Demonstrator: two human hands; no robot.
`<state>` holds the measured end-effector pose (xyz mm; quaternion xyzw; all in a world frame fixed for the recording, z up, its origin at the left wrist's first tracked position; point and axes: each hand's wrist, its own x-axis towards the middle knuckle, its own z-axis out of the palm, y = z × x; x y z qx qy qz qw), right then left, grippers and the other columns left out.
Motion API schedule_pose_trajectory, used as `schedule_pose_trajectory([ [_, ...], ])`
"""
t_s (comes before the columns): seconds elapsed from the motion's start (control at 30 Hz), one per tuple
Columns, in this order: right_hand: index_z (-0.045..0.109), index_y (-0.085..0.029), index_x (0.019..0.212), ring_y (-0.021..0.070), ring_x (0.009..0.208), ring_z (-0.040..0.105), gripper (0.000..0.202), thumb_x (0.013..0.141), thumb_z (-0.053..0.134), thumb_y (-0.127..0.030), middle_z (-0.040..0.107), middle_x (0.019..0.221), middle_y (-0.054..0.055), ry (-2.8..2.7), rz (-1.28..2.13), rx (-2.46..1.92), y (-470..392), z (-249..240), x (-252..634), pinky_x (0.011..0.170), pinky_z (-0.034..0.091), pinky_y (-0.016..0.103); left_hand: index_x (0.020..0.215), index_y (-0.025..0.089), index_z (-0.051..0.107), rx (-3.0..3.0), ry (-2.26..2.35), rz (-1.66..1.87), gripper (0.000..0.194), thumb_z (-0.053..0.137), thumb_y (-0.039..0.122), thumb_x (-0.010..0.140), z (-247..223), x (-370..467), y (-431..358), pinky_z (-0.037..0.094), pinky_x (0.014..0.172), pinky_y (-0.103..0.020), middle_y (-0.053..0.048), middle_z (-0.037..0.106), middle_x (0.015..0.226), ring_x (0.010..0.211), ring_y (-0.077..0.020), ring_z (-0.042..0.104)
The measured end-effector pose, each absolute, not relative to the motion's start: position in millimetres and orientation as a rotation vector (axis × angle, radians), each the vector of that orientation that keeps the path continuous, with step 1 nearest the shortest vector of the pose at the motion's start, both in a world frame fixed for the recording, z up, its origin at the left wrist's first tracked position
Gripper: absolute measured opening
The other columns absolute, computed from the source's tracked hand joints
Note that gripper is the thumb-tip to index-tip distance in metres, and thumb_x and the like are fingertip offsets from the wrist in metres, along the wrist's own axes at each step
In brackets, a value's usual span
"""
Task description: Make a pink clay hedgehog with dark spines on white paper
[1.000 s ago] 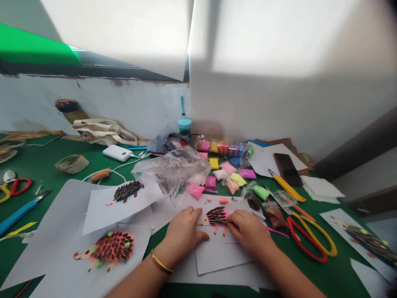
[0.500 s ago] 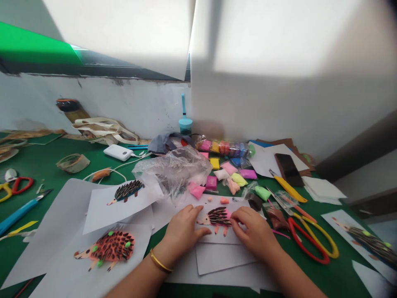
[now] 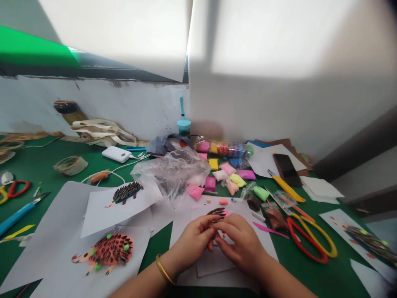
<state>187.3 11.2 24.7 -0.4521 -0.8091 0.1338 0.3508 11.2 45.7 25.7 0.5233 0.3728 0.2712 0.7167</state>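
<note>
My left hand [image 3: 196, 236] and my right hand [image 3: 238, 240] meet over a hedgehog picture [image 3: 218, 212] on white paper, fingers curled in and fingertips together. Anything between the fingertips is hidden or too small to make out. The dark spines and a bit of pink show above my hands; the rest of the hedgehog is mostly covered. Two small pinkish-orange clay bits, one of them [image 3: 223, 201] larger, lie just beyond the picture. A gold bangle circles my left wrist.
Colourful clay packets [image 3: 210, 183] and a crumpled plastic bag [image 3: 173, 167] lie behind the hands. To the right are red-and-yellow scissors [image 3: 310, 244], a yellow cutter [image 3: 288, 188] and a phone [image 3: 287, 169]. Finished-looking hedgehog pictures lie left, one red [image 3: 113, 250], and far right [image 3: 366, 240].
Both hands have moved inward and come together, now covering most of the hedgehog. My left fingers, spread beside its head before, are now curled in. The view has shifted slightly.
</note>
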Motion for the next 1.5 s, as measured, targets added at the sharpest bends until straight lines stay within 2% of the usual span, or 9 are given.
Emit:
schedule_pose_trajectory([
  [0.2, 0.062, -0.024, 0.108, 0.0211, 0.086, 0.058, 0.028, 0.082, 0.068, -0.028, 0.064, 0.09, 0.006, -2.033, 0.375, -1.196, 10.4, 24.0, 183.6, 0.076, 0.048, 0.036, 0.119, 0.012, 0.06, 1.03, 0.839, 0.625, 0.047, 0.058, 0.043, 0.083, 28.7, 18.3, 39.6, 0.031, 0.046, -0.02, -0.003, 0.063, 0.077, 0.048, -0.006, 0.045],
  [0.33, 0.062, -0.025, 0.113, 0.02, 0.085, 0.058, 0.028, 0.085, 0.061, -0.021, 0.065, 0.092, 0.006, -2.02, 0.402, -1.201, 12.6, 21.1, 185.3, 0.074, 0.049, 0.034, 0.115, 0.015, 0.062, 0.893, 0.767, 0.611, 0.039, 0.055, 0.026, 0.078, 33.7, 15.4, 39.5, 0.022, 0.044, -0.019, -0.004, 0.064, 0.081, 0.049, -0.0056, 0.046],
  [0.47, 0.064, -0.025, 0.11, 0.0197, 0.084, 0.059, 0.025, 0.087, 0.057, -0.019, 0.065, 0.092, 0.006, -2.004, 0.405, -1.222, 14.3, 20.0, 186.6, 0.074, 0.05, 0.034, 0.114, 0.013, 0.063, 0.785, 0.67, 0.58, 0.053, 0.051, 0.012, 0.062, 34.6, 13.4, 41.8, 0.014, 0.043, -0.02, 0.001, 0.056, 0.06, 0.047, -0.0059, 0.04],
  [0.77, 0.068, -0.026, 0.104, 0.0202, 0.089, 0.058, 0.02, 0.088, 0.057, -0.019, 0.064, 0.096, 0.007, -2.06, 0.419, -1.2, 12.9, 23.0, 185.6, 0.077, 0.049, 0.035, 0.125, 0.012, 0.057, 0.771, 0.688, 0.526, 0.059, 0.053, 0.01, 0.066, 31.6, 13.1, 43.2, 0.01, 0.044, -0.02, 0.004, 0.049, 0.054, 0.045, -0.0048, 0.028],
  [0.87, 0.066, -0.025, 0.099, 0.0199, 0.092, 0.058, 0.018, 0.088, 0.054, -0.016, 0.065, 0.098, 0.007, -2.056, 0.439, -1.147, 11.2, 24.5, 184.1, 0.078, 0.05, 0.034, 0.122, 0.013, 0.06, 0.878, 0.698, 0.496, 0.051, 0.054, 0.014, 0.072, 32.5, 13.5, 42.1, 0.012, 0.044, -0.019, 0.004, 0.049, 0.056, 0.045, -0.0046, 0.032],
  [0.97, 0.061, -0.023, 0.094, 0.0192, 0.089, 0.06, 0.014, 0.09, 0.05, -0.017, 0.066, 0.093, 0.006, -1.946, 0.449, -1.118, 12.3, 23.9, 189.0, 0.079, 0.05, 0.034, 0.118, 0.015, 0.062, 1.048, 0.796, 0.526, 0.041, 0.059, 0.029, 0.08, 33.0, 12.9, 41.5, 0.024, 0.046, -0.018, -0.002, 0.06, 0.079, 0.052, -0.0053, 0.043],
  [1.13, 0.062, -0.022, 0.099, 0.0212, 0.09, 0.063, 0.018, 0.093, 0.046, -0.028, 0.068, 0.097, 0.008, -1.692, 0.369, -1.392, 27.7, 14.7, 216.1, 0.079, 0.051, 0.034, 0.112, 0.023, 0.065, 1.679, 1.139, 0.674, 0.033, 0.062, 0.038, 0.083, 33.0, 2.7, 45.7, 0.044, 0.068, -0.027, -0.004, 0.061, 0.098, 0.074, -0.0142, 0.054],
  [1.3, 0.063, -0.022, 0.108, 0.0214, 0.094, 0.065, 0.025, 0.091, 0.048, -0.033, 0.069, 0.104, 0.007, -1.63, 0.495, -1.625, 41.7, 5.3, 232.1, 0.08, 0.051, 0.034, 0.124, 0.023, 0.058, 2.189, 1.405, 0.46, 0.054, 0.07, 0.044, 0.075, 27.7, -9.2, 55.4, 0.045, 0.088, -0.038, -0.008, 0.057, 0.112, 0.1, -0.0258, 0.057],
  [1.5, 0.064, -0.021, 0.083, 0.0204, 0.084, 0.061, 0.019, 0.088, 0.048, -0.029, 0.067, 0.087, 0.003, -1.805, 0.531, -1.72, 43.7, 8.4, 227.5, 0.073, 0.046, 0.032, 0.128, 0.018, 0.054, 2.358, 1.469, 0.214, 0.07, 0.075, 0.048, 0.069, 21.2, -12.5, 57.4, 0.045, 0.09, -0.043, -0.011, 0.056, 0.11, 0.103, -0.0308, 0.054],
])
